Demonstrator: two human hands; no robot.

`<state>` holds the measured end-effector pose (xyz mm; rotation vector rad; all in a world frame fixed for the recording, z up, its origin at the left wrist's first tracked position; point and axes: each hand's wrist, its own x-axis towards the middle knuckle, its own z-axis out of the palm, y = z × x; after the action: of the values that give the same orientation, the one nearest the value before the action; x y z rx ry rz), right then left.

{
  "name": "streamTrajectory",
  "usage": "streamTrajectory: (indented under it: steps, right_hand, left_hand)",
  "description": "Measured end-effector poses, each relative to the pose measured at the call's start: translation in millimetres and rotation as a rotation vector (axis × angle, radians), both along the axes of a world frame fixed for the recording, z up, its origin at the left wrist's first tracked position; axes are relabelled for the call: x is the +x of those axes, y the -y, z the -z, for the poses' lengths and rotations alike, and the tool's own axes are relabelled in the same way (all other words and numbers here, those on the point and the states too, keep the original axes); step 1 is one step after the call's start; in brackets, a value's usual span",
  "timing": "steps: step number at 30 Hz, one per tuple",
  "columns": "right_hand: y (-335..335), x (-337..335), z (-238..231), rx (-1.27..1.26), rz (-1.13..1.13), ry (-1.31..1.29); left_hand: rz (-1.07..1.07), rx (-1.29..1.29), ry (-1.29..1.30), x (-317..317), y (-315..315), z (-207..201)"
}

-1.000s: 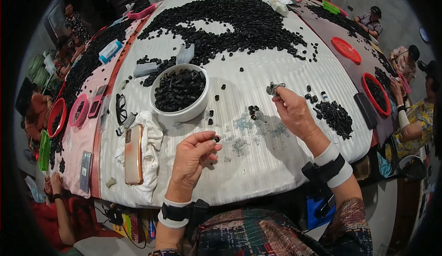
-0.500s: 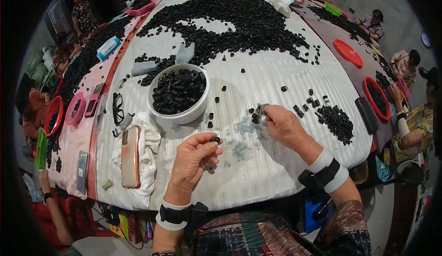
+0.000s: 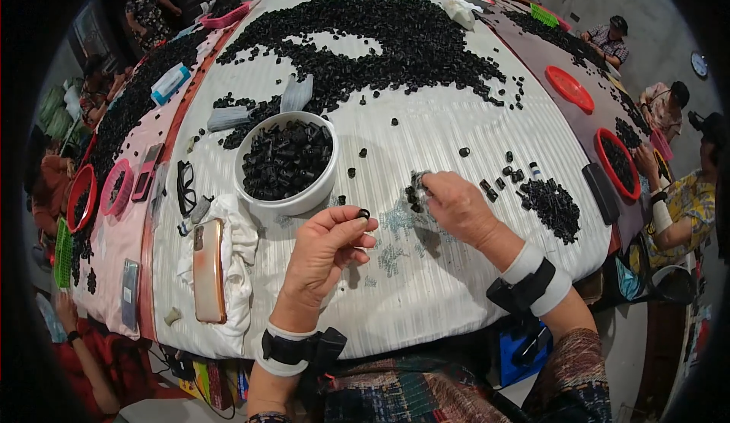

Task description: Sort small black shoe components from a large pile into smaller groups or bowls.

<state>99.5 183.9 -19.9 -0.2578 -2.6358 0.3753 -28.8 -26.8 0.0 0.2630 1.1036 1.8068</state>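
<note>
My left hand [image 3: 322,246] pinches a small black ring-shaped plastic part [image 3: 364,214] between thumb and forefinger, just right of the white bowl. My right hand [image 3: 461,208] is closed, bent down over the white cloth. A greyish scrap [image 3: 419,178] shows at its fingertips, and a few black parts [image 3: 414,198] lie close beside them; what its fingers grip is partly hidden. Heaped with black plastic parts [image 3: 285,157], the white bowl [image 3: 325,183] stands beyond my left hand. Tiny pale clear bits [image 3: 391,259] lie scattered between my hands.
A large spread of black parts [image 3: 380,39] covers the table's far half. To the right lie a small black pile [image 3: 551,208] and a dark case [image 3: 600,193]. Eyeglasses [image 3: 185,187] and a phone [image 3: 209,271] on white cloth lie left. Other people sit around the side tables.
My left hand has risen slightly, tilting the black ring so its opening shows. My right hand remains low over the cloth, near the black parts.
</note>
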Motion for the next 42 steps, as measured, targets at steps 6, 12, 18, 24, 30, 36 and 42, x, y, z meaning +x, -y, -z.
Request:
streamTrajectory:
  steps: [6, 12, 18, 24, 30, 36, 42]
  right_hand:
    - [5, -3, 3, 0.023, 0.039, -0.058]
    - [31, 3, -31, -0.26, -0.079, -0.185]
    - [54, 3, -48, -0.24, -0.227, -0.234]
    - [64, -1, -58, -0.068, -0.29, -0.195]
    - [71, -3, -62, 0.051, -0.339, -0.169]
    - [73, -5, -56, -0.197, -0.291, -0.201]
    - [70, -7, -41, -0.505, -0.253, -0.222]
  left_hand:
    - [0.006, 0.046, -0.002, 0, -3, 9]
    - [0.024, 0.069, -0.084, 3, -3, 7]
    - [0.034, 0.033, -0.184, 10, -4, 5]
    - [0.02, 0.024, -0.266, 12, -1, 3]
    - [0.027, -0.014, -0.345, 13, -2, 10]
    - [0.02, -0.045, -0.335, 13, -1, 7]
    - [0.044, -0.007, -0.215, 12, 0, 8]
